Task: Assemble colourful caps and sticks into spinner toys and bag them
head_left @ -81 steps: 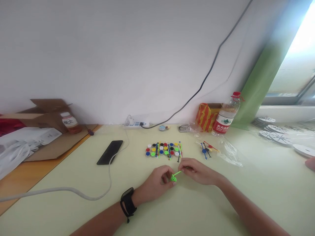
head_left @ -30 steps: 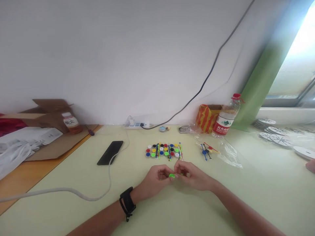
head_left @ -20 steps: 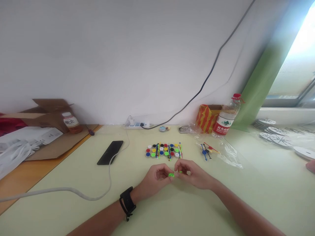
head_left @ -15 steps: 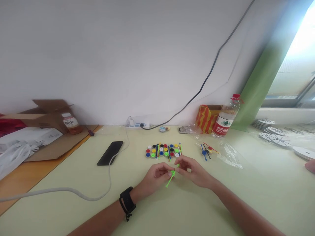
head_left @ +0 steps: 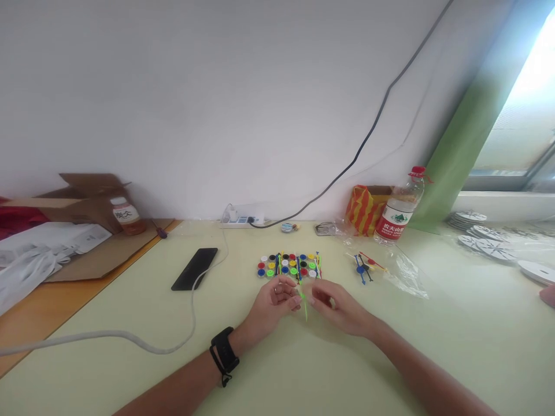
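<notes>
A bright green plastic arrow spinner (head_left: 306, 312) is between my hands, pointing nearly toward me. My left hand (head_left: 277, 300), with a black band on its wrist, has it pinched near its middle between thumb and fingers. Just right of the spinner is my right hand (head_left: 340, 306). Its fingers are bent, with thumb and index a little apart, and nothing shows between them. Beyond my hands lie rows of small round coloured pieces (head_left: 285, 263), with several arrows laid across them. More arrow spinners (head_left: 361, 270), blue, black and red, lie to the right.
A black phone (head_left: 195, 269) and a white cable (head_left: 130, 338) lie on the left. A cardboard box (head_left: 93, 196) and a drink bottle (head_left: 128, 216) stand farther back. A large water bottle (head_left: 394, 216) stands at back right, near stacked white discs (head_left: 494, 245). A power strip (head_left: 243, 219) sits by the wall.
The green arrow spinner has turned from a slant to nearly straight toward me. My right hand's fingers have come away from it slightly. My left hand still holds it.
</notes>
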`<control>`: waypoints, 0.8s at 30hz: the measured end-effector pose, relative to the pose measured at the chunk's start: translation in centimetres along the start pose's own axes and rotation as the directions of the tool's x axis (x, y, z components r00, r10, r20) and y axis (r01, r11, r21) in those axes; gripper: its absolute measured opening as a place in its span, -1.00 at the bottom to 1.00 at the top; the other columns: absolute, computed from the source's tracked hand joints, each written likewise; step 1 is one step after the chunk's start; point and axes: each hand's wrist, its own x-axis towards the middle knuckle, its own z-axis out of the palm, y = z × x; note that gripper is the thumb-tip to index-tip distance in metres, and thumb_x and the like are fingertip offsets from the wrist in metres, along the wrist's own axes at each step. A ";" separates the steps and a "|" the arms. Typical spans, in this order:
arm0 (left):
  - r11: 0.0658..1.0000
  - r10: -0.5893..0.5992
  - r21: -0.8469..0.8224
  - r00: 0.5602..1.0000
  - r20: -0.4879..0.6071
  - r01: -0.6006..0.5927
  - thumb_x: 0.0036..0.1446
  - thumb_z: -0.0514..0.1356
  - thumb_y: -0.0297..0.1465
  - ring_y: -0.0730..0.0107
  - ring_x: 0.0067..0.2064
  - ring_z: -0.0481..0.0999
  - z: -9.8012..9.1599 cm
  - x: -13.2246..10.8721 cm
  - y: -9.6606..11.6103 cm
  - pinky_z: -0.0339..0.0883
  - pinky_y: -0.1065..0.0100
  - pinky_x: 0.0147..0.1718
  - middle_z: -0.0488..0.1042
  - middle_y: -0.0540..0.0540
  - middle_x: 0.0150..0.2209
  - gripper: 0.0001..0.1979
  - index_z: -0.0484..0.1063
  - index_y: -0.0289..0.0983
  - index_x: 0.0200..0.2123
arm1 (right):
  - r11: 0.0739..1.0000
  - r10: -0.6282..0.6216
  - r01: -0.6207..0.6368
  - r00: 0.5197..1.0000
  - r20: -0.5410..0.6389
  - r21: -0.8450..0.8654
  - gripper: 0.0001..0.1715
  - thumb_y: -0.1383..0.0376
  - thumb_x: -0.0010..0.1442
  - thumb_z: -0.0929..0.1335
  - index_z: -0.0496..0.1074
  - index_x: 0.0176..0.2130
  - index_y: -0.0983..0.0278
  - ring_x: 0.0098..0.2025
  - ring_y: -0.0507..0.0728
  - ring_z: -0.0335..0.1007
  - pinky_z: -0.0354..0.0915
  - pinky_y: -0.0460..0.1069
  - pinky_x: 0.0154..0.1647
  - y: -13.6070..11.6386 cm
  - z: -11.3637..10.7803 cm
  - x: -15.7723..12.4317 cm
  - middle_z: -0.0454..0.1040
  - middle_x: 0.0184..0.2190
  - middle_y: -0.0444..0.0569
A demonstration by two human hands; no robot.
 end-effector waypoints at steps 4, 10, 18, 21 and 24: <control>0.999 0.016 -0.029 1.000 -0.002 -0.016 0.01 0.47 -0.26 0.42 -0.30 0.50 0.1 0.0 0.1 0.50 0.31 -0.22 0.47 0.00 -0.34 -0.63 0.40 -0.23 -0.22 | 0.997 0.052 -0.059 0.989 0.137 0.046 -0.27 -0.11 0.40 0.16 0.08 -0.64 0.24 -0.56 0.01 0.00 0.03 -0.03 -0.49 -0.5 -0.5 0.1 0.10 -0.63 -0.18; 1.000 0.020 0.010 1.000 0.009 -0.020 0.05 0.45 -0.27 0.43 -0.29 0.48 0.2 -0.1 0.1 0.48 0.34 -0.23 0.45 -0.01 -0.30 -0.65 0.43 -0.25 -0.19 | 0.996 0.039 -0.040 0.999 0.019 0.084 -0.54 -0.08 0.32 0.31 0.31 -0.36 0.23 -0.42 0.04 0.15 0.13 -0.06 -0.42 -0.8 -0.1 0.4 0.27 -0.46 -0.16; 0.999 0.012 0.031 1.000 0.005 -0.012 0.04 0.45 -0.23 0.41 -0.25 0.49 0.3 -0.2 0.4 0.48 0.35 -0.23 0.46 -0.03 -0.26 -0.68 0.46 -0.26 -0.24 | 0.997 0.022 -0.023 1.000 0.014 0.073 -0.63 -0.02 0.34 0.31 0.37 -0.28 0.22 -0.39 0.05 0.22 0.17 -0.06 -0.42 -0.4 0.3 0.3 0.34 -0.44 -0.14; 1.000 0.017 0.011 1.000 0.002 -0.017 0.05 0.45 -0.24 0.42 -0.27 0.49 0.2 -0.1 0.1 0.48 0.34 -0.23 0.46 0.00 -0.29 -0.69 0.46 -0.25 -0.24 | 0.997 -0.011 0.016 0.999 -0.052 0.079 -0.67 0.03 0.35 0.31 0.37 -0.03 0.18 -0.39 0.05 0.24 0.22 -0.05 -0.38 0.1 0.5 0.2 0.33 -0.41 -0.15; 1.000 0.013 -0.003 1.000 -0.001 -0.013 0.04 0.45 -0.24 0.42 -0.29 0.50 0.2 0.0 0.0 0.48 0.34 -0.24 0.46 0.00 -0.30 -0.69 0.46 -0.25 -0.24 | 0.996 -0.029 0.037 0.995 -0.099 0.081 -0.36 0.08 0.35 0.32 0.10 0.32 0.09 -0.39 0.04 0.26 0.26 -0.05 -0.37 0.6 0.7 0.1 0.36 -0.28 -0.12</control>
